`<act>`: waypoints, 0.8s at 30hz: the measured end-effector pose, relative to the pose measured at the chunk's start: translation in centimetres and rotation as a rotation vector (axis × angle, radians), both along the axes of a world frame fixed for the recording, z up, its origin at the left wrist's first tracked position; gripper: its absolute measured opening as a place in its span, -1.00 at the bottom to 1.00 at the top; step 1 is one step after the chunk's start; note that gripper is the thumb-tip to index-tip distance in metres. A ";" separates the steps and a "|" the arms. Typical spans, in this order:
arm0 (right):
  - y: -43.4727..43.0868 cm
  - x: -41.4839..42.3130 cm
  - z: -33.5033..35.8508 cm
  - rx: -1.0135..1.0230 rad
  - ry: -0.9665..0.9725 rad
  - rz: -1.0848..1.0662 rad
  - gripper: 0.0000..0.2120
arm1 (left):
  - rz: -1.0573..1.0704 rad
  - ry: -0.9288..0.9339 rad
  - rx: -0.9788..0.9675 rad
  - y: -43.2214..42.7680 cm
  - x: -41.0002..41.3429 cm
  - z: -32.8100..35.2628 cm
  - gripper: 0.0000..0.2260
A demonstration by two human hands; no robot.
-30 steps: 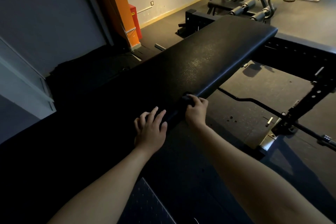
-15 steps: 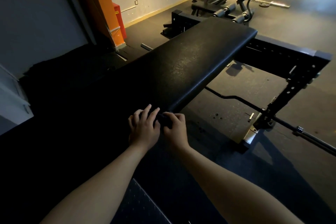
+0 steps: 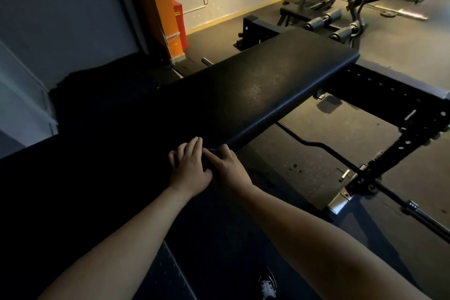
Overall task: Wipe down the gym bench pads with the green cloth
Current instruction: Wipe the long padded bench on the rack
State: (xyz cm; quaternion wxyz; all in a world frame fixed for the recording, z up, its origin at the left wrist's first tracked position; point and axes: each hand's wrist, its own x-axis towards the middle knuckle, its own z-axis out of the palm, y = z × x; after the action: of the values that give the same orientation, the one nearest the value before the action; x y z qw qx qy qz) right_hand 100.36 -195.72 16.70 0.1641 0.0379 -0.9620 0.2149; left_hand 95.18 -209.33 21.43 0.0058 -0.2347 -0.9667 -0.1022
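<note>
My left hand [image 3: 188, 167] lies flat on the near, shadowed part of the black bench pad [image 3: 267, 85], with the fingers straight, pressed close together and pointing up the pad. My right hand [image 3: 230, 168] is just beside it, the two nearly touching, at the pad's right edge. Its fingers bend over a small dark wad, the cloth [image 3: 212, 152]. The cloth sits on that edge between my two hands and is mostly covered by my right fingers. The light is too dim to show its green.

The far half of the pad catches a dull sheen. Below its right side, a curl bar [image 3: 314, 145] lies across the floor toward a black rack frame [image 3: 399, 143]. An orange pillar [image 3: 160, 2] stands at the back left, and my shoe [image 3: 267, 285] shows at the bottom.
</note>
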 end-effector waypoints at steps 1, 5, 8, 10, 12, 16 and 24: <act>0.9 -0.2 0.1 0.010 -0.012 0.015 -0.30 | -0.002 -0.016 0.006 0.8 -0.2 0.1 -0.22; 3.7 -0.4 0.3 -0.007 -0.050 0.081 -0.30 | -0.009 -0.031 -0.002 3.7 -0.7 -0.1 -0.16; 8.3 -0.9 0.3 -0.201 -0.056 -0.078 -0.32 | 0.045 0.004 -0.009 4.3 -0.8 -1.0 -0.21; 12.3 -1.5 0.8 -0.213 -0.084 -0.184 -0.32 | 0.056 0.052 -0.025 4.4 -0.8 -1.7 -0.29; 15.6 -2.1 1.6 -0.289 -0.098 -0.262 -0.38 | 0.068 0.106 -0.012 4.7 -0.9 -2.1 -0.35; 16.5 -2.3 2.7 -0.431 -0.117 -0.368 -0.34 | 0.095 0.139 -0.024 4.9 -0.9 -2.3 -0.37; 8.7 -1.0 2.5 -0.701 -0.107 -0.315 -0.52 | 0.151 0.112 -0.021 5.3 -0.7 -1.9 -0.36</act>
State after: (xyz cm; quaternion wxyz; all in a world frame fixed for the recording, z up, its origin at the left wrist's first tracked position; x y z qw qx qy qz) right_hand 99.39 -187.02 19.18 0.1477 -0.1798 -0.8315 0.5044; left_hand 94.43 -204.04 19.55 0.0652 -0.1666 -0.9808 -0.0781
